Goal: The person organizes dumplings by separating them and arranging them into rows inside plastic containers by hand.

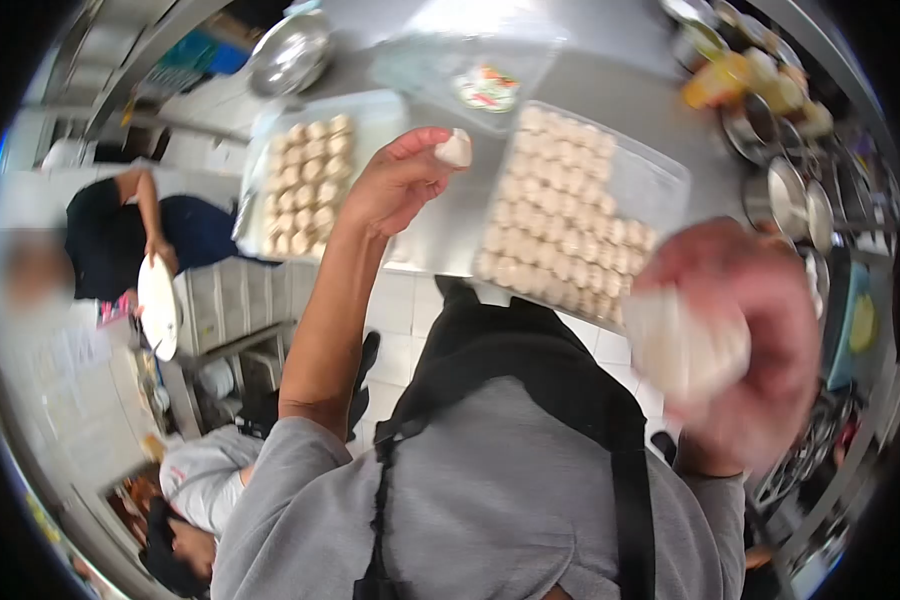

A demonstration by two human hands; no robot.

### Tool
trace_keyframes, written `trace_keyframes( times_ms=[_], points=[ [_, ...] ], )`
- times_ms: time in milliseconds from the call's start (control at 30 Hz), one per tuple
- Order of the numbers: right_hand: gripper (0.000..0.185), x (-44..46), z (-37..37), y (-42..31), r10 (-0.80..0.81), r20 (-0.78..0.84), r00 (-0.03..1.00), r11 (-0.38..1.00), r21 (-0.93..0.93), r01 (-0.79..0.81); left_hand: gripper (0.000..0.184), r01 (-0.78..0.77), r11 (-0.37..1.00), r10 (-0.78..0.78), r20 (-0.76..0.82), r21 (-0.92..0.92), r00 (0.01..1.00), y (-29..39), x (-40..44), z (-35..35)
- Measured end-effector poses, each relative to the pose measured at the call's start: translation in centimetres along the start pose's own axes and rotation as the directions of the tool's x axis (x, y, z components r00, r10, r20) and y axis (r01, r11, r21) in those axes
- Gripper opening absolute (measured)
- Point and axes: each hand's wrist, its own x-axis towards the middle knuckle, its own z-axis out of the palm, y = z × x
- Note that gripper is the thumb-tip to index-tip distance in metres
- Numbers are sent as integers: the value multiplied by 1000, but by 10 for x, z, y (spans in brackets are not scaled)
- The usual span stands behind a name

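Note:
Over the gap between two trays, my left hand (402, 182) pinches a small white dough piece (454, 150) between thumb and fingers. My right hand (775, 325) is raised close to the camera on the right and smeared by motion. Its fingers curl round a larger pale lump (685, 345) that looks like dough. Below the hands, a clear plastic tray (655, 185) holds many dough balls (550, 210) in rows, with a bare patch at its far right corner. A second tray (380, 110) on the left holds more dough balls (310, 185), spaced wider.
A steel table (610, 70) carries the trays, a clear lid-like sheet (410, 65) and a steel bowl (290, 55). Pots and containers (760, 90) crowd the right side. At left, a co-worker (110, 235) holds a white oval plate (158, 305); another person (205, 480) is lower left.

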Motion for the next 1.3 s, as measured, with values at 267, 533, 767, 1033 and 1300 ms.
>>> trace_keyframes(
  times_ms=[267, 533, 767, 1033, 1300],
  points=[
    [56, 91, 81, 83, 389, 437, 811, 821, 236, -521, 46, -17, 997, 43, -354, 77, 934, -16, -88, -128],
    [45, 106, 166, 71, -77, 524, 848, 934, 336, -123, 37, 138, 507, 319, -333, 851, 887, -34, -98, -127],
    [45, 157, 139, 153, 475, 243, 846, 876, -39, -481, 49, 172, 234, 292, -238, 957, 926, -30, -104, -126],
    [44, 160, 148, 187, 395, 111, 912, 895, -269, -355, 53, 231, 438, 313, -388, 869, 867, 13, -131, -137],
    [44, 184, 163, 215, 447, 156, 881, 887, -207, -413, 52, -25, 219, 267, -35, 976, 963, -12, -101, -130]
  ],
)
